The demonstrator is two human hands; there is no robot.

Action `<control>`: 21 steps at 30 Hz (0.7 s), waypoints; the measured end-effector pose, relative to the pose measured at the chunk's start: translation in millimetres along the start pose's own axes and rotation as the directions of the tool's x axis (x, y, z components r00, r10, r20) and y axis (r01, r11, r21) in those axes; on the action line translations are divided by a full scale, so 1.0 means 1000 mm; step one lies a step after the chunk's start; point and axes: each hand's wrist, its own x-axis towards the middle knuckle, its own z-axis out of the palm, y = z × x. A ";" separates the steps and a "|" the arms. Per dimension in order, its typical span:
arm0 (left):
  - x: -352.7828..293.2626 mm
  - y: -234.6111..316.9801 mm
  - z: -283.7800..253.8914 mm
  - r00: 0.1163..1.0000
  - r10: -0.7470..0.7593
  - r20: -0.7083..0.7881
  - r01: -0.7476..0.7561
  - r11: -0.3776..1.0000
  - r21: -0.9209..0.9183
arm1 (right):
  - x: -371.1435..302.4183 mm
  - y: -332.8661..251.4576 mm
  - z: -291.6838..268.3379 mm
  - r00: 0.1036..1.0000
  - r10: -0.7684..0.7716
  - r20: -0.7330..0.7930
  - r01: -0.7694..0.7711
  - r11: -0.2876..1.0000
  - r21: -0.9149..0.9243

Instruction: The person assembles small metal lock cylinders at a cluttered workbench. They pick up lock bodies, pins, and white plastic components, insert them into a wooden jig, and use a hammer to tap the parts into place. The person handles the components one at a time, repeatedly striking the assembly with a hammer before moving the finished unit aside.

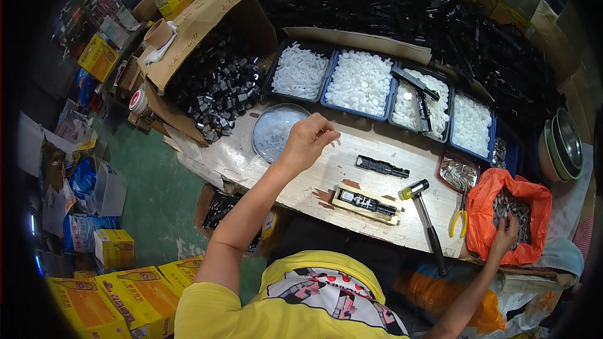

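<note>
Your left hand (308,142), pinching a white bit (338,142), is nearer the jig (358,210), crosswise, rightward, toward you; right hand (504,236): can't tell.

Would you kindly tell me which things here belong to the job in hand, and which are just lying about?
Apparently in the job:
Small whitish piece pinched by the left hand
Orange-red plastic bag, the right hand at its small grey metal parts
Cream rectangular fixture holding a black elongated part

Seemingly just lying about:
Brown cylindrical pot
Yellow cardboard cartons
Round stacked bowls
</note>
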 end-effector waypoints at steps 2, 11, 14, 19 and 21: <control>-0.009 0.000 0.000 0.992 -0.115 0.046 0.119 0.989 -0.088 | 0.001 -0.001 0.000 0.999 0.031 0.034 -0.031 1.000 -0.003; -0.090 -0.013 0.020 0.967 0.067 0.245 -0.201 0.793 0.575 | 0.000 0.015 0.005 0.999 0.002 0.052 0.000 0.999 -0.037; -0.103 -0.014 0.029 0.974 0.222 0.038 -0.218 0.889 0.402 | -0.001 0.018 0.004 0.998 0.002 0.060 0.001 0.999 -0.053; -0.123 -0.028 0.030 0.976 0.194 -0.104 -0.168 0.962 0.217 | -0.001 -0.001 0.002 0.993 0.107 0.045 -0.107 0.994 -0.003; -0.124 -0.029 0.024 0.978 0.202 -0.060 -0.182 0.953 0.240 | 0.001 -0.010 0.001 0.994 0.103 0.044 -0.103 0.995 0.002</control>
